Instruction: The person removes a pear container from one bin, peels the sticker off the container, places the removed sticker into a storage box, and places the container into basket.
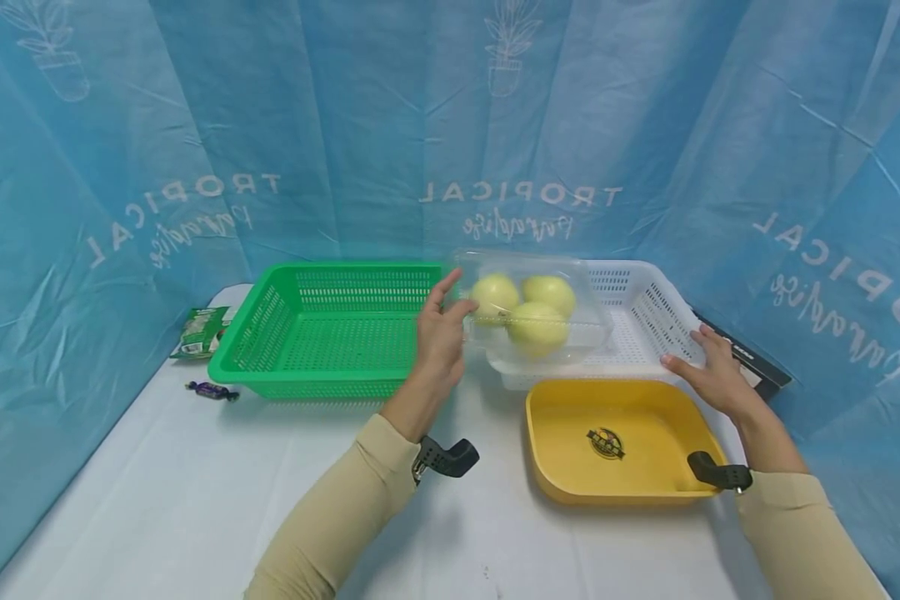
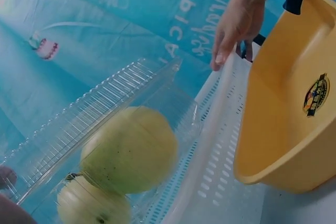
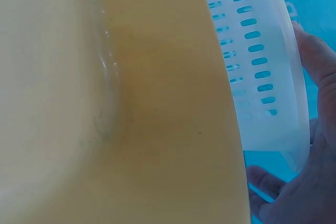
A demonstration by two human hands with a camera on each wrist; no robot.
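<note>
A clear plastic box [image 1: 592, 329] with three round yellow-green fruits [image 1: 537, 329] inside hangs tilted over the left part of a white slotted basket [image 1: 637, 333]. My left hand [image 1: 438, 333] holds the box by its left end; in the left wrist view only its fingertips [image 2: 7, 177] show at the lower left. At the basket's front right corner, my right hand [image 1: 716, 371] grips the rim, thumb and fingers on either side of the corner. In the right wrist view, that hand [image 3: 310, 182] is partly cut off by the frame edge.
A yellow tub [image 1: 607, 425] stands before the white basket, and a green basket [image 1: 345, 342] is to its left. Further left lie a green packet [image 1: 201, 332] and a purple wrapped candy [image 1: 212, 390]. A black box [image 1: 753, 367] sits behind my right hand. A blue curtain [image 1: 375, 125] encloses the table.
</note>
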